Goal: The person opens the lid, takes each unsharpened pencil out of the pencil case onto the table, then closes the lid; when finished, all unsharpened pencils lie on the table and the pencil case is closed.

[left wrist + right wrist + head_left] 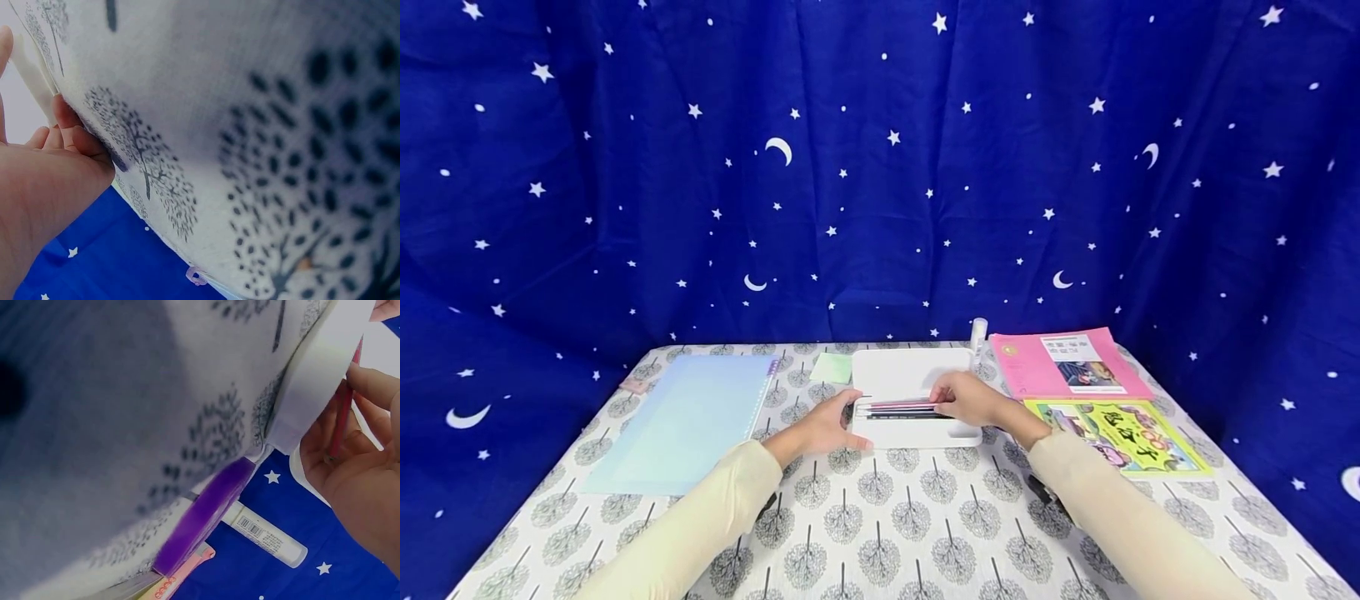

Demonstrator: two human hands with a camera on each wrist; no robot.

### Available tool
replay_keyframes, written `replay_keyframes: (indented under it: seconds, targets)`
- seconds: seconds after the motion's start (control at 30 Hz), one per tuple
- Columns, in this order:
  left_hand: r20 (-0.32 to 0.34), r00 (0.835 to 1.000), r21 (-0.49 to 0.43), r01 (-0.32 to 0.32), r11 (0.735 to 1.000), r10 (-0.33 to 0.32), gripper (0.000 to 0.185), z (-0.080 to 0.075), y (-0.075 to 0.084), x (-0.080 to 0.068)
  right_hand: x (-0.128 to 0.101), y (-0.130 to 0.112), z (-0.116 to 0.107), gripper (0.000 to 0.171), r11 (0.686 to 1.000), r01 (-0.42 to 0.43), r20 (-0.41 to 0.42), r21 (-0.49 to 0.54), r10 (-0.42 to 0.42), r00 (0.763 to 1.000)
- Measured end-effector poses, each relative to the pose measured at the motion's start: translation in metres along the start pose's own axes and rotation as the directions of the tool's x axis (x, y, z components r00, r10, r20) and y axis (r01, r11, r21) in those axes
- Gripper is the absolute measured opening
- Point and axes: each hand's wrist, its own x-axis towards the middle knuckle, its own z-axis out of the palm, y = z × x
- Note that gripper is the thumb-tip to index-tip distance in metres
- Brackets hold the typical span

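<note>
A white pencil case (917, 437) lies open on the table, its lid (910, 373) folded back. Several pencils (901, 414), dark and reddish, lie lengthwise in it. My left hand (831, 422) grips the case's left end, thumb at the front edge; in the left wrist view, that hand's fingers (81, 134) curl close to the tablecloth. Over the right part of the case, my right hand (966, 398) pinches a red pencil (344, 415), which slants across the palm in the right wrist view. The fingers hide the pencils' right ends.
Left lies a pale blue folder (685, 425). Green sticky notes (831, 367) sit beside the lid. A white tube (978, 333) stands behind it. On the right are a pink book (1026, 362) and a yellow-green book (1150, 437). A purple object (206, 515) shows near the tube.
</note>
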Motion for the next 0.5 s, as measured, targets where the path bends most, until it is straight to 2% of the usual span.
replay_keyframes:
  seconds: [0.5]
  targets:
    - [0.000, 1.000, -0.027, -0.023, 0.999, 0.023, 0.098, 0.000, 0.002, -0.002, -0.016, -0.007, -0.011, 0.008, 0.999, 0.019, -0.116, 0.049, -0.013, 0.993]
